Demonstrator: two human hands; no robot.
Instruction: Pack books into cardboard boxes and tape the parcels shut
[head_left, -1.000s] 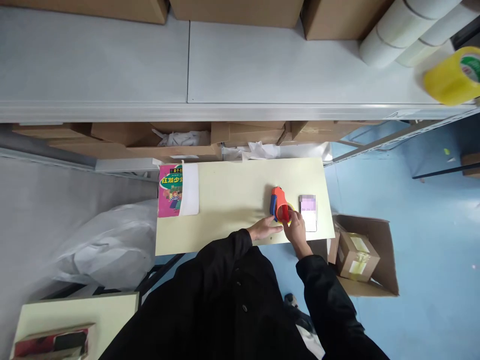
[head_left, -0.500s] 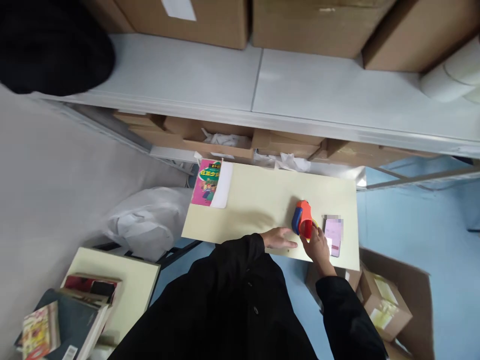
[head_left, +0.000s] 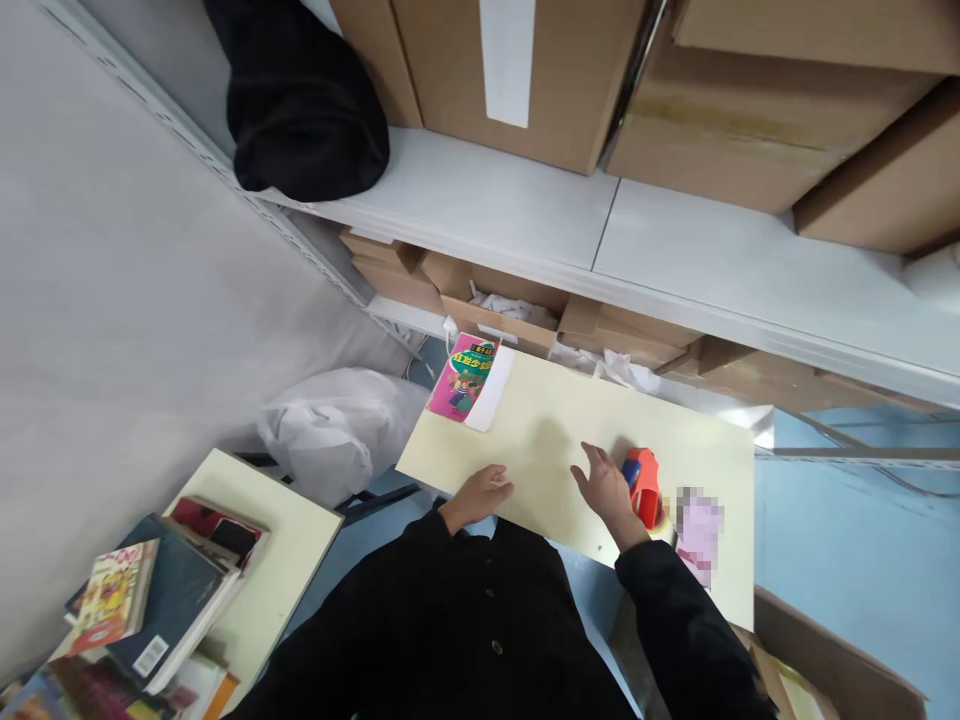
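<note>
My left hand [head_left: 478, 495] is at the near edge of the cream tabletop [head_left: 555, 430], fingers loosely bent and apart, holding nothing. To its right, my right hand [head_left: 606, 487] reaches over the top with thumb and fingers spread, also without anything in it. Just beside that hand stands an orange-red and blue tape dispenser [head_left: 645, 485] with a roll of tape partly showing. Farther right lies a phone [head_left: 699, 535], its screen blurred out. At the far left corner is a pink and green book [head_left: 463, 380] with a white strip [head_left: 495, 388] along its right side.
A grey shelf [head_left: 675, 260] with cardboard boxes [head_left: 517, 70] and a black cloth item [head_left: 307, 120] runs behind the table. At left are a white plastic bag [head_left: 330, 430] and a side table [head_left: 292, 530] with stacked books [head_left: 172, 590]. An open carton [head_left: 832, 640] stands lower right.
My right hand has let go of the tape dispenser and opened beside it, to its left. My left hand has moved left, away from it. The view has turned left.
</note>
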